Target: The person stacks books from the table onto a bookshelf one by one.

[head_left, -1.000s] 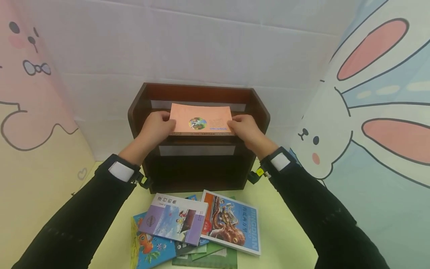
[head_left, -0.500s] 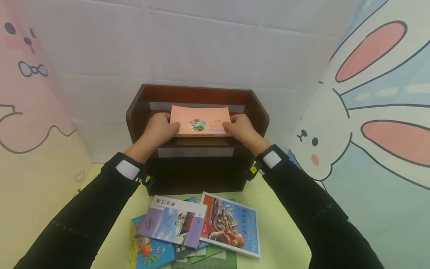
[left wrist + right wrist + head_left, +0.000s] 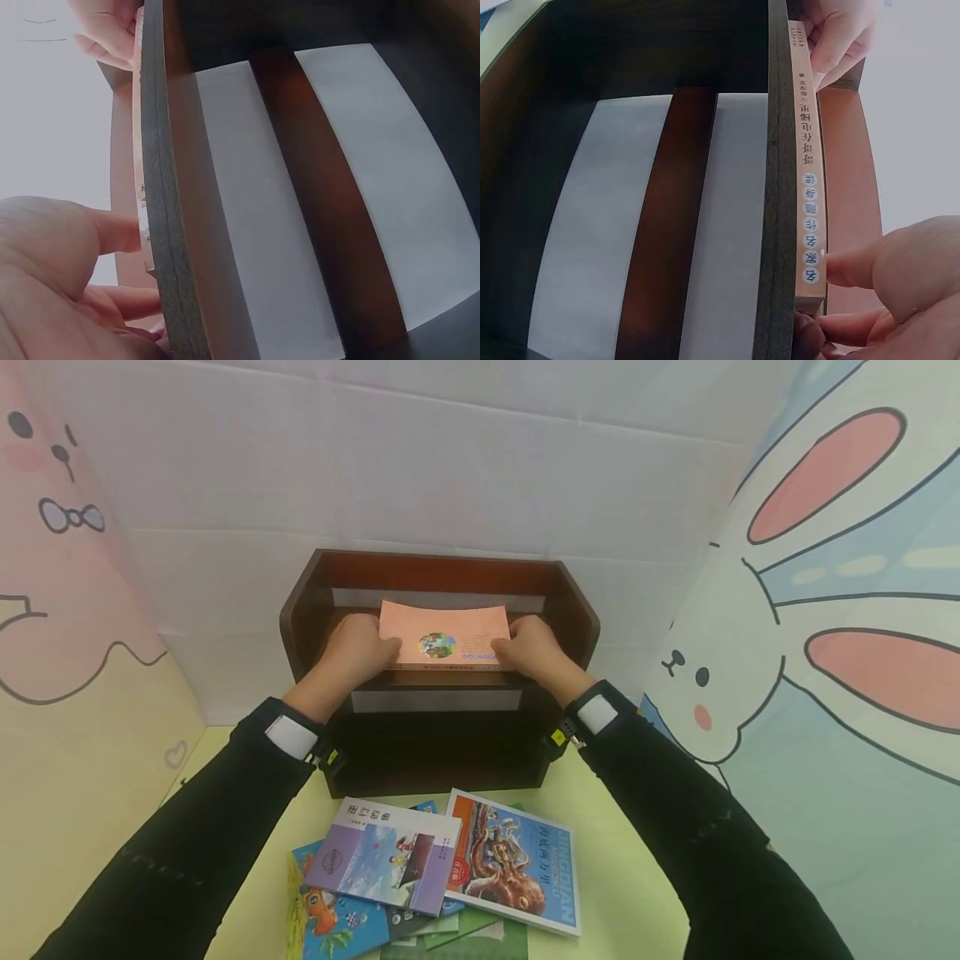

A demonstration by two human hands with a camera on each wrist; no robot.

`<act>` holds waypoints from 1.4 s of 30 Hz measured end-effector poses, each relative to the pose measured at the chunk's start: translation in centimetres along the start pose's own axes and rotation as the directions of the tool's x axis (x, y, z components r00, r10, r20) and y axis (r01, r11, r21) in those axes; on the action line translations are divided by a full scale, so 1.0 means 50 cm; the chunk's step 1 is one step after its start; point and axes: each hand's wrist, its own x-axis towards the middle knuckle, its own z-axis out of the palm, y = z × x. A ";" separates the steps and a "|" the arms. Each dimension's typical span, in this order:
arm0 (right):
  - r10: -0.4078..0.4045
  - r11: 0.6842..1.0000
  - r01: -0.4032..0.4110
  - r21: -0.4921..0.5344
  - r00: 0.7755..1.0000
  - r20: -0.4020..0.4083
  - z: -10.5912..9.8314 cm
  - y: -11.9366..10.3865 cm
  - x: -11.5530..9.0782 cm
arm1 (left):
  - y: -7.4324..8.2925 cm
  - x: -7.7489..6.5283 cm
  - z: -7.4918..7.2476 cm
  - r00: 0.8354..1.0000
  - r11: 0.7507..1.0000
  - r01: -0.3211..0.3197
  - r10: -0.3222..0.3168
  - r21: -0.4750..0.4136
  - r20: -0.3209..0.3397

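A salmon-pink book (image 3: 442,639), with a round picture on its cover, lies flat at the upper shelf of a dark brown bookshelf (image 3: 442,562), its spine toward me. My left hand (image 3: 356,647) grips its left end, thumb on top of the cover. At the other end my right hand (image 3: 534,647) pinches it the same way. In the right wrist view the spine (image 3: 808,165) runs along the shelf's front edge (image 3: 776,187), and the right fingers (image 3: 855,330) curl below the thumb. From the left wrist view, the left thumb (image 3: 116,231) presses the book's side.
Several books lie overlapping before the bookshelf: a purple-and-white book (image 3: 386,856), a blue octopus-cover book (image 3: 517,864), a blue picture book (image 3: 337,914) and green ones (image 3: 472,943) beneath. Below the upper shelf is a dark lower compartment (image 3: 438,747). A white sheet (image 3: 450,460) hangs behind.
The pink book has come down slightly to the shelf's front edge. Both hands have moved inward a little, thumbs further over the cover. The books in front have not moved.
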 end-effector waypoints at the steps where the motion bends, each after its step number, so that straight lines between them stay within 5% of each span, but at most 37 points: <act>1: -0.006 1.000 0.006 -0.020 1.000 0.002 0.000 -0.001 0.002 | 0.000 0.000 0.000 1.000 1.000 0.002 -0.002 0.007 0.002; 13: -0.043 0.994 0.044 -0.098 0.999 0.011 0.002 -0.002 0.012 | 0.005 -0.002 -0.003 1.000 0.999 0.010 -0.010 0.040 0.004; 22: -0.119 0.990 0.111 -0.084 0.989 -0.092 0.008 0.006 -0.009 | 0.000 -0.018 0.002 0.996 0.997 -0.078 0.079 0.027 -0.030; 24: -0.187 0.981 0.175 -0.083 0.969 -0.160 0.011 0.012 -0.030 | 0.003 -0.038 0.000 0.992 0.993 -0.112 0.115 0.044 -0.052; 27: -0.318 0.948 0.299 -0.111 0.905 -0.283 0.019 0.028 -0.079 | 0.002 -0.088 -0.004 0.976 0.980 -0.187 0.193 0.063 -0.099; 31: -0.456 0.888 0.436 -0.144 0.800 -0.391 0.041 0.068 -0.170 | -0.016 -0.188 0.000 0.950 0.959 -0.276 0.282 0.062 -0.132; 33: -0.471 0.879 0.458 -0.133 0.787 -0.398 0.062 0.099 -0.219 | -0.036 -0.240 0.009 0.947 0.955 -0.290 0.295 0.060 -0.125; 35: -0.439 0.894 0.439 -0.088 0.818 -0.371 0.091 0.135 -0.266 | -0.067 -0.284 0.025 0.955 0.960 -0.275 0.279 0.046 -0.106; 38: -0.314 0.941 0.337 0.031 0.905 -0.287 0.146 0.191 -0.326 | -0.131 -0.333 0.058 0.974 0.976 -0.216 0.217 0.020 -0.058; 42: -0.139 0.964 0.160 0.213 0.984 -0.111 0.215 0.253 -0.385 | -0.239 -0.371 0.106 0.998 0.999 -0.052 0.052 -0.016 0.042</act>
